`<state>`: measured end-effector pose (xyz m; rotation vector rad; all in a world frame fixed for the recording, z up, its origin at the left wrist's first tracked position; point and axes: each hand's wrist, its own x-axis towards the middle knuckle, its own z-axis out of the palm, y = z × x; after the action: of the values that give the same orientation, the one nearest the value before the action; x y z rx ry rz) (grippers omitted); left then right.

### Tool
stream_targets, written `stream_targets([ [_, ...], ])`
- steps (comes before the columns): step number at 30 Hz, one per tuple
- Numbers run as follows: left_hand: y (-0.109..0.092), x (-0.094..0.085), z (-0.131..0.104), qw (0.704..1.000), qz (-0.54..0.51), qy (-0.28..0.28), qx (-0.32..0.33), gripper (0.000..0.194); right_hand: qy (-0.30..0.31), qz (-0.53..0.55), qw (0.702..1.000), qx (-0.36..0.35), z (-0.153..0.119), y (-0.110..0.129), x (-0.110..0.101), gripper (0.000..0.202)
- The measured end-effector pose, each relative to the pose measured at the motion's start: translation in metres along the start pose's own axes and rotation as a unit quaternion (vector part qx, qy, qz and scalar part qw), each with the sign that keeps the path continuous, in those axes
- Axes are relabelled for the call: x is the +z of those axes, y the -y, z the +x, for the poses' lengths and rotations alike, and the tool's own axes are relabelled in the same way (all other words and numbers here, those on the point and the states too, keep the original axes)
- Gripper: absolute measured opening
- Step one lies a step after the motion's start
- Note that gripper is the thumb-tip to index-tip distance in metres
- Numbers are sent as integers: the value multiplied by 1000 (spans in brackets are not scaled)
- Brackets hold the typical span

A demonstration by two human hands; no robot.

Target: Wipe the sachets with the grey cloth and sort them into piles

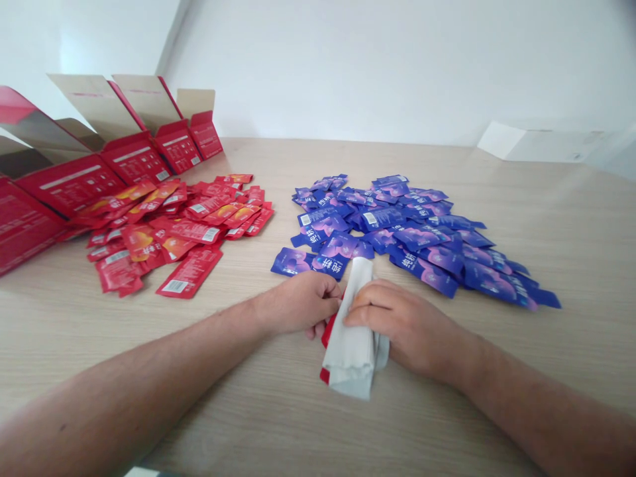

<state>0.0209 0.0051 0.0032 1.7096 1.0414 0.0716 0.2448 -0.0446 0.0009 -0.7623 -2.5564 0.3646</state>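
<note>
In front of me my right hand (405, 321) is closed on a folded white cloth-like piece (350, 348), its loose end hanging towards me. Behind its left side shows the edge of a red packet (326, 333); most of that packet is hidden. My left hand (303, 301) is closed, its thumb and fingers pinched at the red packet's edge; the exact grip is partly covered. Just beyond both hands lies a spread heap of blue-purple packets (417, 235). To the left is a heap of red packets (191, 228) with orange pictures.
Several red cardboard boxes (134, 159) with raised flaps stand in a row at the back left. A white box-like piece (541, 144) lies at the back right. The wooden table (258, 411) meets a white wall (377, 73) behind.
</note>
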Motion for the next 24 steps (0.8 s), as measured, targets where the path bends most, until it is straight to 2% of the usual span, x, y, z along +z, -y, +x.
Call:
stream_targets([
  [3,1,0,1,1000,-5,-4,-4,14,-13,-6,1000,19,0,-2,-1,23],
  [7,0,0,0,1000,-4,1,-3,12,20,6,1000,-6,0,0,-1,19],
  [12,-1,0,0,1000,4,-4,-5,15,-2,4,1000,17,-1,-1,-1,22],
  [16,-2,-1,0,1000,4,11,1,14,18,3,1000,-16,-1,0,-1,19],
  [20,-3,-1,-2,1000,-4,6,6,13,-7,9,1000,8,0,-3,-2,20],
  [24,-5,-2,-3,1000,3,14,11,13,18,11,1000,-13,-1,-3,-3,20],
])
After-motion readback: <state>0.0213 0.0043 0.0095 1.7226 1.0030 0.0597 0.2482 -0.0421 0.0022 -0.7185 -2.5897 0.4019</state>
